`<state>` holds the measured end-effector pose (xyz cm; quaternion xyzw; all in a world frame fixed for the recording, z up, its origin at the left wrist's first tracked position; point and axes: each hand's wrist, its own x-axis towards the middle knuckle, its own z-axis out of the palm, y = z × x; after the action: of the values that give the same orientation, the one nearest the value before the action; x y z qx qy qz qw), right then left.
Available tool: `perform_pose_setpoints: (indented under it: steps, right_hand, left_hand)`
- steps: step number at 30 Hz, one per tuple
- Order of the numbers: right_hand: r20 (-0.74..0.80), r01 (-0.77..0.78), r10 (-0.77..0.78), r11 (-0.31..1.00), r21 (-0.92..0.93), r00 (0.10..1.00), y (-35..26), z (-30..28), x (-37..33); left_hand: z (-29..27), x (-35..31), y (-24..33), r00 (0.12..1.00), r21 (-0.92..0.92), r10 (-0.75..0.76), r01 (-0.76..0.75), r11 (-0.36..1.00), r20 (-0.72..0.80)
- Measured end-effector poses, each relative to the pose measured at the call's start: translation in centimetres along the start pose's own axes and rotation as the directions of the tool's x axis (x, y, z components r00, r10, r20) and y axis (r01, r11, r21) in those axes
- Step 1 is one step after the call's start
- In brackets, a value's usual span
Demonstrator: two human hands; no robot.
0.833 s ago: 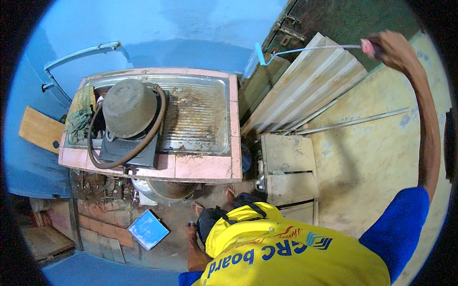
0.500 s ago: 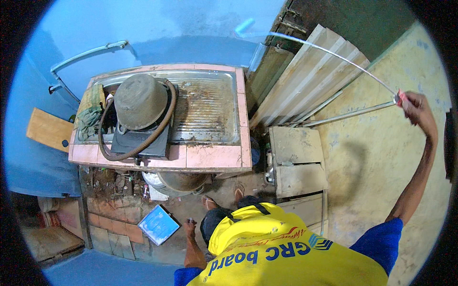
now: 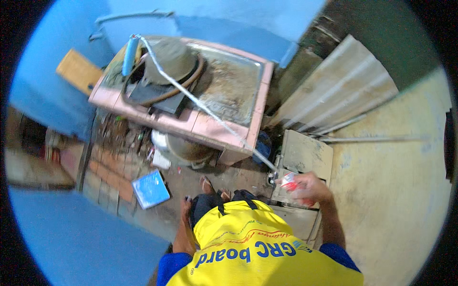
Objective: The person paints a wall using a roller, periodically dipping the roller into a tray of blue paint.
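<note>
My right hand (image 3: 311, 187) is closed round the red and white grip of a long-handled paint roller (image 3: 205, 108). Its pale pole slants up and left across the sink counter, ending in a blue roller head (image 3: 129, 56) above the counter's left part. My left hand (image 3: 186, 206) hangs low beside my dark trousers; its fingers are too small and blurred to read. To the left of that hand, a square tray (image 3: 151, 189) smeared with blue paint lies on the floor, apart from the hand.
The pink-tiled sink counter (image 3: 263, 102) carries a grey pot (image 3: 167, 59), a dark stove (image 3: 164, 97) and a brown hose (image 3: 196, 78). Below stand a large round pan (image 3: 191, 150) and scattered debris. Corrugated sheet (image 3: 348, 90) leans at right, near a beige cabinet (image 3: 305, 152).
My right hand has come down and inward from the far right with the paint roller. The roller head has swung left from the wall to above the counter. The view has shifted.
</note>
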<state>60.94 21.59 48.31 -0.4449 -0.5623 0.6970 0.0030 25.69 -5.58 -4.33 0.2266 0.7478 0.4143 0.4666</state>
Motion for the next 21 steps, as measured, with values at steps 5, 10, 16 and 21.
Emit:
perform_pose_setpoints:
  steps: [5,10,16,21]
  right_hand:
    - [0.219,0.017,-0.012,1.0,-0.021,0.976,4.1,5.7,4.1]
    - [0.313,0.192,-0.081,0.92,-0.341,0.946,9.9,11.5,9.4]
    - [0.359,-0.098,0.247,0.917,-0.386,0.9,12.0,18.8,15.8]
    - [0.358,-0.186,0.341,0.896,-0.403,0.869,17.2,25.0,25.0]
  left_hand:
    - [2.1,-7.0,2.2,0.963,0.25,-0.17,0.22,0.943,-0.209]
    - [2.0,-12.9,-2.1,0.952,0.04,-0.19,0.206,0.978,-0.238]
    - [2.7,-16.9,-3.7,0.882,-0.06,-0.275,0.273,0.96,-0.382]
    - [2.2,-17.1,-7.0,0.868,-0.11,-0.232,0.204,0.973,-0.44]
